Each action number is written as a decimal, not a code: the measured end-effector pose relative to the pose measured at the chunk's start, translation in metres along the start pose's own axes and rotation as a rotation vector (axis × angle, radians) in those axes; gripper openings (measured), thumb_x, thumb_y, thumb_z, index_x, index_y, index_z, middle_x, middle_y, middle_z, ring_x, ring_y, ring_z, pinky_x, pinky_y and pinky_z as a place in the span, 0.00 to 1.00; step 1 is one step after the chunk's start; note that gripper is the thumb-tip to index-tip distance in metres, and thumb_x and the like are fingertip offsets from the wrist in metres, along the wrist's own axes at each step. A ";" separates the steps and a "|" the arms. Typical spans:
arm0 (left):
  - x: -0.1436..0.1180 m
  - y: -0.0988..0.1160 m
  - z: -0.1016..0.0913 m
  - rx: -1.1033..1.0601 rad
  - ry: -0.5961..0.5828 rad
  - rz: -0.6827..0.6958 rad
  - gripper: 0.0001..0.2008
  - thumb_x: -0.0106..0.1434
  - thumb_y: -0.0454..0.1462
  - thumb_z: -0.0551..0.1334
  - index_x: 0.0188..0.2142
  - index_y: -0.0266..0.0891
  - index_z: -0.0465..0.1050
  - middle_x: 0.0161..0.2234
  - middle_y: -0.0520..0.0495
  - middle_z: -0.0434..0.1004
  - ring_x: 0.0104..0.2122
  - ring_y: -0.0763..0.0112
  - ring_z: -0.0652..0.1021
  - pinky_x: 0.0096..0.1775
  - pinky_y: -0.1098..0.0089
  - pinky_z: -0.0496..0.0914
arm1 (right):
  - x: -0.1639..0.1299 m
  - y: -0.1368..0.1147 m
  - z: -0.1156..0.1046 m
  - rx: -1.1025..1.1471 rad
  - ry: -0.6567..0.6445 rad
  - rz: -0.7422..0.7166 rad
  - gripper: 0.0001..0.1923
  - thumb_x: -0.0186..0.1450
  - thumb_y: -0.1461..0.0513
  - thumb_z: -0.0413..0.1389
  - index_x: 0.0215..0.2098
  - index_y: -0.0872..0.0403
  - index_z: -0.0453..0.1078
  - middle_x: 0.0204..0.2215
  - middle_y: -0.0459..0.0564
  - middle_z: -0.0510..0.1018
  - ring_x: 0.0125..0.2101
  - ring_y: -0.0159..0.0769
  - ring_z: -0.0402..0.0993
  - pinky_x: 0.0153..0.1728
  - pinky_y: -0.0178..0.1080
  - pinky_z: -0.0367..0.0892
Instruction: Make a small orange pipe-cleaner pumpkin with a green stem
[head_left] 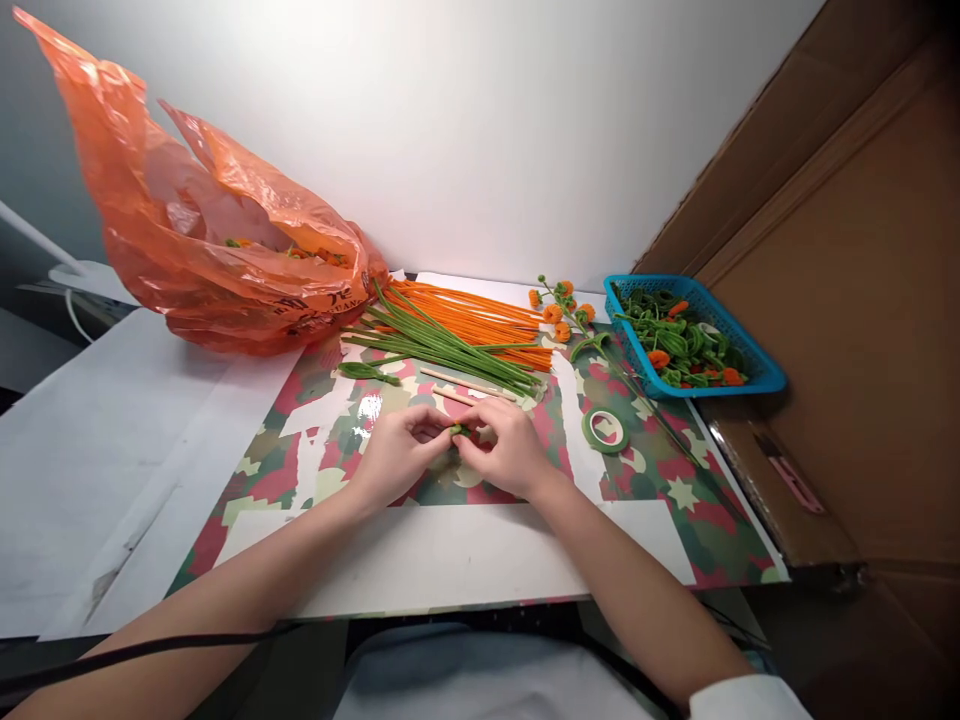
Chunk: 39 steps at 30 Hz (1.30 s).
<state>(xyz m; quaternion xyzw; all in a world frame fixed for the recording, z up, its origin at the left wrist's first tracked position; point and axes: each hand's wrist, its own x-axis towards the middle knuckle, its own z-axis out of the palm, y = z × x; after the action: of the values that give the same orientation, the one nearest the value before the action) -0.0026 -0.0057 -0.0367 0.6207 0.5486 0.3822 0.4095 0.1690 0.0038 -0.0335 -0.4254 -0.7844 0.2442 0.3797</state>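
Between my fingertips is a small green piece, mostly covered, that looks like a bent pipe cleaner. My left hand pinches it from the left, and my right hand pinches it from the right. Just beyond my hands lie two thin wooden sticks. Behind them is a bundle of green pipe cleaners lying across orange pipe cleaners. A green pipe-cleaner leaf rests to the left of the sticks. To the right of my right hand is a roll of green tape.
An orange plastic bag with orange and green pieces stands at the back left. An orange flower stem lies at the back. A blue basket of leaves and flowers sits right, near a pink cutter on cardboard.
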 end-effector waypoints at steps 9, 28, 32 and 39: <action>0.001 0.001 0.002 0.053 0.018 0.034 0.08 0.56 0.40 0.63 0.28 0.36 0.77 0.26 0.47 0.82 0.26 0.67 0.80 0.27 0.73 0.72 | 0.005 0.005 0.003 -0.134 -0.054 0.066 0.12 0.65 0.64 0.54 0.22 0.53 0.67 0.23 0.46 0.73 0.27 0.34 0.68 0.32 0.36 0.61; -0.001 0.004 -0.009 0.201 0.343 0.468 0.03 0.58 0.37 0.63 0.31 0.40 0.71 0.29 0.51 0.71 0.20 0.75 0.66 0.26 0.71 0.66 | -0.069 0.040 -0.134 -0.514 0.034 0.309 0.12 0.56 0.67 0.59 0.39 0.51 0.74 0.45 0.55 0.74 0.49 0.51 0.66 0.50 0.55 0.65; -0.008 0.012 -0.006 0.414 0.272 0.900 0.03 0.61 0.32 0.61 0.32 0.42 0.71 0.32 0.49 0.74 0.30 0.69 0.75 0.32 0.68 0.70 | -0.081 0.046 -0.133 -0.511 0.027 0.312 0.07 0.62 0.68 0.54 0.35 0.53 0.73 0.52 0.59 0.71 0.55 0.55 0.61 0.55 0.61 0.58; -0.048 0.039 0.022 0.337 0.100 0.735 0.08 0.64 0.36 0.63 0.44 0.41 0.72 0.40 0.45 0.78 0.39 0.65 0.77 0.38 0.67 0.73 | -0.080 -0.007 -0.098 -0.214 -0.075 0.102 0.03 0.68 0.60 0.55 0.37 0.51 0.68 0.35 0.49 0.76 0.37 0.38 0.72 0.42 0.41 0.68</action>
<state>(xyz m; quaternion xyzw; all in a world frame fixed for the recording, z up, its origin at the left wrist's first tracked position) 0.0269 -0.0579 -0.0098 0.8146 0.3644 0.4373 0.1111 0.2727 -0.0624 -0.0015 -0.4934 -0.7970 0.1938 0.2893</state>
